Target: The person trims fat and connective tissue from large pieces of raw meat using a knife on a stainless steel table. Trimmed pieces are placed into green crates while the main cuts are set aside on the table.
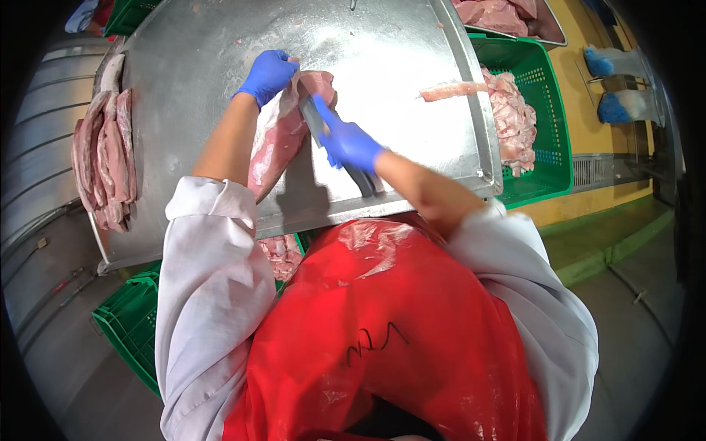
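A long piece of raw pink meat (272, 156) with pale fat lies on the metal table (193, 110), its near end by the front edge. My left hand (266, 77), in a blue glove, is closed on the pale layer at the meat's far end. My right hand (351, 143), also gloved in blue, grips a knife (361, 181), one finger stretched along it. The blade lies against the meat's right side, just below the left hand. How deep it sits in the meat cannot be made out. The right hand is slightly blurred.
Long meat strips (107, 162) are piled on the table's left edge. At the right, a pale strip (450, 90) lies by the raised rim, beside a green crate (555, 121) of trimmings. A metal tray of meat (494, 15) stands far right. Another green crate (132, 316) sits low left.
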Tool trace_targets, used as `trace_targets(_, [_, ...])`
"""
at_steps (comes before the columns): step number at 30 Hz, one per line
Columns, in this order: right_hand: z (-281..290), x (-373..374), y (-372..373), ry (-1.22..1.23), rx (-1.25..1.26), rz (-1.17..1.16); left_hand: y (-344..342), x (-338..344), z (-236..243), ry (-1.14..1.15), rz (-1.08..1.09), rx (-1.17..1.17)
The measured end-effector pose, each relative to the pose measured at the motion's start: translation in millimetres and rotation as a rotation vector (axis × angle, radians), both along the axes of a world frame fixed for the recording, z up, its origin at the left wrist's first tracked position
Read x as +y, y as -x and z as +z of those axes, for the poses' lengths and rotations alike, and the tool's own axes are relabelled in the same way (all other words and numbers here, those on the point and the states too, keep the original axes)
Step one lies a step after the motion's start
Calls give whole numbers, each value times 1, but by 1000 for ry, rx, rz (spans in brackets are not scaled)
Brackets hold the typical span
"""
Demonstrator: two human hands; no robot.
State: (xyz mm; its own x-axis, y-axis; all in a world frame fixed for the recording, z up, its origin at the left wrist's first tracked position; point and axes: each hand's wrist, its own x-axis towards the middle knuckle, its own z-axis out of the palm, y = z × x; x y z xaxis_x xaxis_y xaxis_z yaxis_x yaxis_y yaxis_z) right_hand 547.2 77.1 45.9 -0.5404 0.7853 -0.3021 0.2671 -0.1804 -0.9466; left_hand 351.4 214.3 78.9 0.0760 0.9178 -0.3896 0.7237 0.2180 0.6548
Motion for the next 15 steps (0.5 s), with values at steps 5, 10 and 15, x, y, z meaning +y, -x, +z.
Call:
trace_targets(5, [-17,26,11,105,129,-49,-20,-5,24,4,-117,-111])
trace_targets(10, [24,1,20,127,-19,7,3,3,15,6,-20,-91])
trace_targets(15, [37,-13,26,193,46,-79,7,-3,19,12,-40,-245])
